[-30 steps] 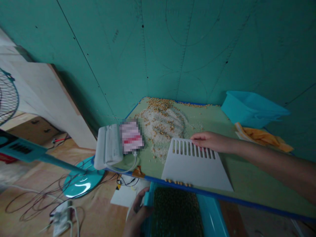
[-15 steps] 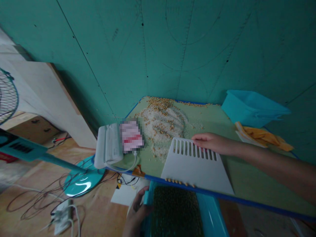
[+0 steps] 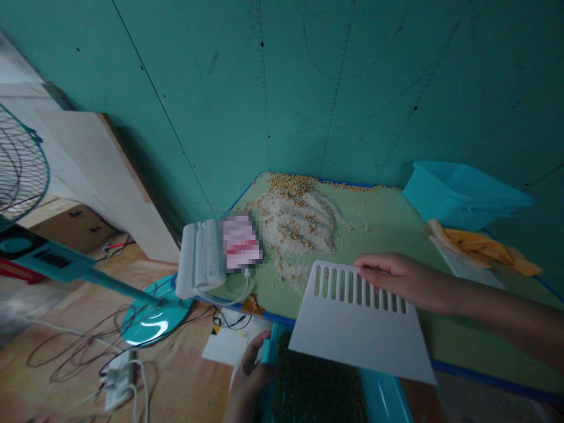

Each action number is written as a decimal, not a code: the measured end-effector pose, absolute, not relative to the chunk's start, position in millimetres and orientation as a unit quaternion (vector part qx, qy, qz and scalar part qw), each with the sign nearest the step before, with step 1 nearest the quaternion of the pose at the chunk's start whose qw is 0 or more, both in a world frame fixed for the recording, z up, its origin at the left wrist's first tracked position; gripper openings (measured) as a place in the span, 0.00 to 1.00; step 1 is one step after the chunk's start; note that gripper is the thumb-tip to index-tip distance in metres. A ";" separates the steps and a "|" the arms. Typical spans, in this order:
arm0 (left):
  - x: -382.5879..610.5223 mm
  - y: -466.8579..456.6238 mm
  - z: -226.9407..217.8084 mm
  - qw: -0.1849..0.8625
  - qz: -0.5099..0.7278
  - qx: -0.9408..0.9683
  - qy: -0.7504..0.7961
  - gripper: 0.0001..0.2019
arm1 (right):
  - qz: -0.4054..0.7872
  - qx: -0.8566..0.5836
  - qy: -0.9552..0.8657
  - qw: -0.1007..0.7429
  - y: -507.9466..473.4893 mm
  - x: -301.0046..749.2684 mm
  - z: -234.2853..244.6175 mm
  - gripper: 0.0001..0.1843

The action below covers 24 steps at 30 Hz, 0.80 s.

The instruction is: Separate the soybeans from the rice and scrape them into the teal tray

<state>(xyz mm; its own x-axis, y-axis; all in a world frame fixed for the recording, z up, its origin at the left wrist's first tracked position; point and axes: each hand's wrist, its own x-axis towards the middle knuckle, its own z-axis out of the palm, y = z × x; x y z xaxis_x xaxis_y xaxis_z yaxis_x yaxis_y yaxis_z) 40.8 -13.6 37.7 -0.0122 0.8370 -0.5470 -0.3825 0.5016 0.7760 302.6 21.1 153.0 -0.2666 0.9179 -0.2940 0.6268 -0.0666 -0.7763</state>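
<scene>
White slotted scraper [image 3: 361, 341] at lower ctr-right of frame, wide edge toward btm of frame, slotted edge toward top; long axis runs L to R, dipping a bit at R. Flat, plain, flared shape w/ one row of long slots. R hand [image 3: 399, 276] closed on slotted edge, near its R end; L hand [image 3: 249, 376] part-curled on L rim of turquoise bin [image 3: 385, 393], btm ctr. Vs 0.5 s ago: wide edge now past worktop [image 3: 388, 217] edge, over bin; bean row gone from it.
</scene>
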 end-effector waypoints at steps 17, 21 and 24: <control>37.1 -10.9 18.8 0.669 0.473 0.190 0.541 0.15 | -0.203 -0.405 -0.869 0.200 -36.8 274.1 178.6 0.11; 36.2 -10.3 13.1 0.669 0.474 0.196 0.538 0.15 | -0.259 -0.346 -0.883 0.182 -48.1 255.2 168.0 0.15; 37.2 -12.1 14.8 0.690 0.477 0.152 0.523 0.15 | -0.260 -0.313 -0.904 0.131 -49.7 248.7 157.5 0.17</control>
<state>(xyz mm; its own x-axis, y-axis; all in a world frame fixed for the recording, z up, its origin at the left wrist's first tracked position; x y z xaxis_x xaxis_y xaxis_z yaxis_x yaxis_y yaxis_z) 37.2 -12.1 14.8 -0.0022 0.8173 -0.5762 -0.4990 0.4984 0.7089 248.7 -49.7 157.5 -0.7698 0.4982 0.3989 0.6340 0.6690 0.3879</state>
